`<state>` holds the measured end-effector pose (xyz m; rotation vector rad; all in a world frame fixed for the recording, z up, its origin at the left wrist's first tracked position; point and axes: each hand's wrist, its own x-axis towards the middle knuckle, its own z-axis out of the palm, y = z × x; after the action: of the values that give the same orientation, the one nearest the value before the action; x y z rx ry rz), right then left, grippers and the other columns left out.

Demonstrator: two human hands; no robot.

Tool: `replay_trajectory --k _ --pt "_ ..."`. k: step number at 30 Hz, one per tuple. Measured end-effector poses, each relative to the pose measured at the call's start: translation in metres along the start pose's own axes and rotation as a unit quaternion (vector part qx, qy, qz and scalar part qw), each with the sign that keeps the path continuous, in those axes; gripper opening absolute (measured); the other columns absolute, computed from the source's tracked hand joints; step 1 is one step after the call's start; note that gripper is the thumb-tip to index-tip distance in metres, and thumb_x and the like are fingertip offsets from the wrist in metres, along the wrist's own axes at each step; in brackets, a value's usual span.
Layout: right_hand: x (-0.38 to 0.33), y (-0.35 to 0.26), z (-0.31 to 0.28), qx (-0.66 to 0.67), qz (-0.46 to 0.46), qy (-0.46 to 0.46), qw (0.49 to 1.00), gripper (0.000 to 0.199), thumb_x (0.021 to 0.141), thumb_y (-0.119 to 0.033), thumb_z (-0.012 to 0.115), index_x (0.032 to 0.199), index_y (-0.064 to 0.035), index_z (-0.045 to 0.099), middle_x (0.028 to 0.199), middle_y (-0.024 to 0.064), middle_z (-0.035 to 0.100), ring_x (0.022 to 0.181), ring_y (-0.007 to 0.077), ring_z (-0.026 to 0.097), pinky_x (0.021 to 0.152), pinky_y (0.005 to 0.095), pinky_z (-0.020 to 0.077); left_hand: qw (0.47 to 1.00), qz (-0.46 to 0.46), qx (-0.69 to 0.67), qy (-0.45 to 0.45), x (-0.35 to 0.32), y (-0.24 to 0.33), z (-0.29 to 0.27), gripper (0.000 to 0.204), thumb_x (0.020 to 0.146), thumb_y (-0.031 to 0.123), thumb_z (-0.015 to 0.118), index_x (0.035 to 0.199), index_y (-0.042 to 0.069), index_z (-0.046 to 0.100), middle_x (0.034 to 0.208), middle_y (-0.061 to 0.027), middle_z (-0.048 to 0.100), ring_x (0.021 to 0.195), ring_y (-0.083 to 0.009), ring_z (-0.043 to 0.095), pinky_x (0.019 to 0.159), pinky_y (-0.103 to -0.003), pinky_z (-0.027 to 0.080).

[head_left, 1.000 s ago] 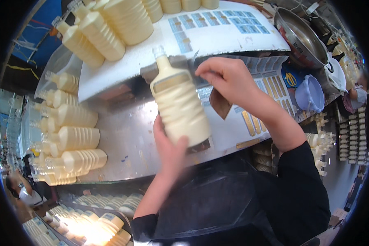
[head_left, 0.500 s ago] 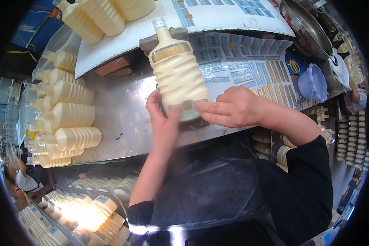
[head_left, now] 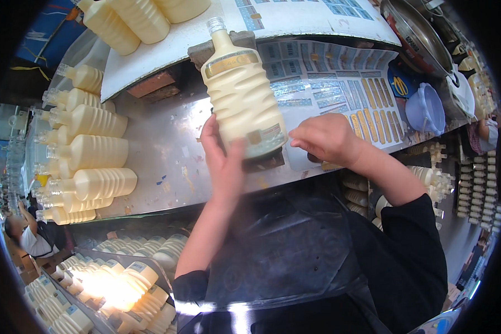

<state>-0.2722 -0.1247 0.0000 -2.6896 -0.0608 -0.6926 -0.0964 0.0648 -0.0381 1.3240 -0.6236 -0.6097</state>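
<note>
A cream ribbed bottle (head_left: 244, 100) with a clear threaded neck leans tilted on a grey block (head_left: 242, 40), its base toward me. A gold label (head_left: 231, 63) spans its shoulder, and a small pale blue and gold label (head_left: 268, 134) lies low on its front. My left hand (head_left: 224, 170) grips the lower left side, fingers at the edge and thumb, blurred, over the front near the base. Just right of the base, apart from the bottle, my right hand (head_left: 329, 138) has its fingers curled together; whether anything is in them is hidden.
Sheets of blue and gold labels (head_left: 325, 83) lie right of the bottle on the metal table (head_left: 161, 150). Cream bottles (head_left: 97, 150) lie stacked at the left; more stand on a white board (head_left: 189, 33). At the right are a lilac bucket (head_left: 425, 111) and a large metal pan (head_left: 414, 36).
My right hand has moved off the bottle's low label to the right, and its extended fingers have curled in. My left hand stays on the bottle, which has barely shifted.
</note>
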Motion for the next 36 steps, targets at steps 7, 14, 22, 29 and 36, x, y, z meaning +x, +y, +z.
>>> replay_trajectory --k 7,14,22,29,36 --pt "0.032 -0.029 0.030 0.321 0.459 -0.048 0.827 0.052 0.098 -0.041 0.067 0.128 0.0015 0.063 0.095 0.0126 0.072 0.084 0.0186 0.067 0.077 0.0330 0.0536 0.999 -0.037 0.005 0.026 0.003 0.008 0.006 0.067 0.095 0.016 0.066 0.149 -0.001 0.029 0.149 -0.0220 0.042 0.139 -0.0282 0.042 0.117 -0.041 0.033" --pt "0.025 -0.023 0.039 0.428 0.448 -0.051 0.783 0.055 0.102 -0.039 0.067 0.135 0.0043 0.059 0.113 0.0058 0.070 0.101 0.0100 0.061 0.090 0.0277 0.0504 0.998 -0.020 0.047 0.035 0.003 0.002 0.009 0.069 0.099 0.024 0.067 0.151 0.004 0.028 0.142 -0.0158 0.045 0.132 -0.0233 0.046 0.114 -0.039 0.036" --pt "0.026 -0.027 0.047 0.398 0.446 0.005 0.802 0.051 0.092 -0.042 0.071 0.123 -0.0022 0.069 0.084 0.0081 0.071 0.074 0.0139 0.065 0.069 0.0306 0.0539 0.999 -0.012 0.015 0.041 0.000 -0.002 0.008 0.072 0.099 0.030 0.068 0.152 0.003 0.028 0.144 -0.0163 0.044 0.133 -0.0235 0.044 0.115 -0.039 0.034" --pt "0.024 -0.027 0.050 0.420 0.448 0.015 0.789 0.051 0.092 -0.042 0.072 0.123 -0.0014 0.069 0.085 0.0078 0.071 0.076 0.0134 0.065 0.071 0.0308 0.0537 0.999 -0.002 0.013 0.033 0.001 -0.003 0.008 0.072 0.100 0.032 0.068 0.152 0.003 0.028 0.144 -0.0164 0.043 0.133 -0.0235 0.044 0.115 -0.039 0.034" --pt "0.023 -0.020 0.037 0.462 0.451 -0.031 0.763 0.045 0.102 -0.035 0.062 0.131 -0.0014 0.065 0.105 0.0067 0.072 0.093 0.0113 0.063 0.082 0.0289 0.0523 1.000 0.009 -0.005 0.027 0.000 -0.004 0.003 0.061 0.107 0.030 0.055 0.155 0.004 0.028 0.145 -0.0129 0.043 0.133 -0.0224 0.044 0.116 -0.038 0.033"
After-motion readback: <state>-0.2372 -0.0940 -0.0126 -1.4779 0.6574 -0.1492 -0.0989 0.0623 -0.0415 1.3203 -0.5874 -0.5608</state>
